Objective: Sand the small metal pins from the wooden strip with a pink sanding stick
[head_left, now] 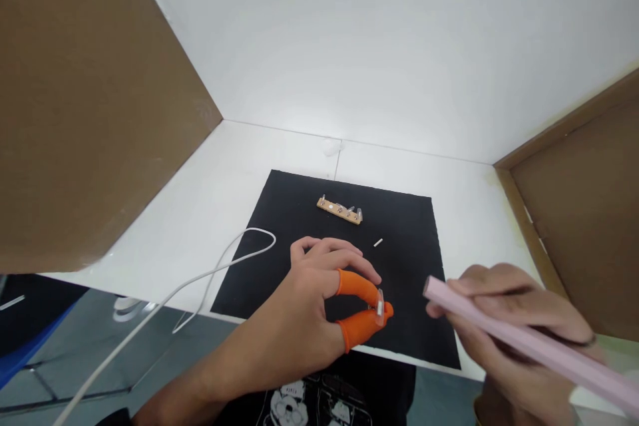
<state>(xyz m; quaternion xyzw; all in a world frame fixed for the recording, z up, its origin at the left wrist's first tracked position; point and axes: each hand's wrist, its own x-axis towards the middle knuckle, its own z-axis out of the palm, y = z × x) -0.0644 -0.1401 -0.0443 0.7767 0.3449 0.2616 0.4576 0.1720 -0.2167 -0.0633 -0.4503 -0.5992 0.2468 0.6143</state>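
A: Left hand (319, 293) is over the near part of the black mat (299, 213), and its grip is pinched shut: orange finger cots (357, 286) on the thumb and forefinger, tips meeting.

B: And what sits in that pinch?

A: A small clear part (380, 305), standing roughly upright right between the two orange tips. It's held off the mat, at the very end of the grip. The other fingers of that hand are loosely curled just beyond it.

B: Right hand?

A: Right hand (509, 326) is clenched around a pale pink rod (524, 339), pen-fashion. The rod's blunt end points toward the left grip, near the clear part but not touching it; there's a gap of black mat between them. Its far end runs off the bottom right corner.

B: What's beyond the pinch?

A: Farther out on the mat, well apart from the grip, lies a tan strip board (339, 209) with several small clear pieces standing along it. Between that board and the grip, a little to the right, is a tiny white sliver (378, 243) lying flat.

B: And to the left?

A: A white cable (219, 266) loops onto the mat's left edge, then trails off the white bench (200, 193) toward the lower left. Brown cardboard panels (80, 100) stand on both sides.
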